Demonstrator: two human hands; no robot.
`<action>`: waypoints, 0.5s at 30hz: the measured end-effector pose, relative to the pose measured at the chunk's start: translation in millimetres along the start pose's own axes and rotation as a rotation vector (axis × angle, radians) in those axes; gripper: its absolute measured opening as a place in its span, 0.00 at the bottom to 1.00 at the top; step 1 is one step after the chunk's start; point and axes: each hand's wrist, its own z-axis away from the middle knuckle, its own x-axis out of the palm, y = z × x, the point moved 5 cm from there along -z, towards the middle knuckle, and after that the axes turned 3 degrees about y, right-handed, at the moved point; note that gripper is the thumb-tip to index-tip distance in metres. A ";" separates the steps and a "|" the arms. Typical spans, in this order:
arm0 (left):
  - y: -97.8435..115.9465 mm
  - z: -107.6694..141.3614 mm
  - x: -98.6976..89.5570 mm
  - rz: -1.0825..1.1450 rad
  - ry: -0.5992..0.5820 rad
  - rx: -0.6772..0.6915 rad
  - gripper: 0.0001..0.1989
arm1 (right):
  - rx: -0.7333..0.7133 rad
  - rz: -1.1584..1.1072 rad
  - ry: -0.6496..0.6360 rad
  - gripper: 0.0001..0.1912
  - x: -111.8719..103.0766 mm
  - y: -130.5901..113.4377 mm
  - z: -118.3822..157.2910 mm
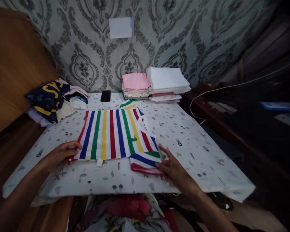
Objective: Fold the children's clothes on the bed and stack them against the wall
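Note:
A small striped shirt (108,133) in red, blue, green, yellow and white lies spread on the table, its neckline to the right and its hem to the left. My left hand (64,153) pinches the near corner of the hem, fingers closed on the cloth. At the near sleeve, on the right, my right hand (168,162) grips the sleeve and shoulder edge between thumb and fingers. The other sleeve points away toward the wall. A white tag sticks out from the near side seam.
The table (183,161) has a white patterned cover. At its back stand folded piles, one pink-topped (136,82) and one white-topped (168,79), and a black phone (105,96). Crumpled clothes (50,100) lie at the back left. A white cable (222,87) hangs on the right.

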 end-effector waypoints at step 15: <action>97.0 -17.7 94.0 -0.842 0.221 0.786 0.27 | -0.901 1.112 -0.032 0.24 76.6 -70.7 -58.6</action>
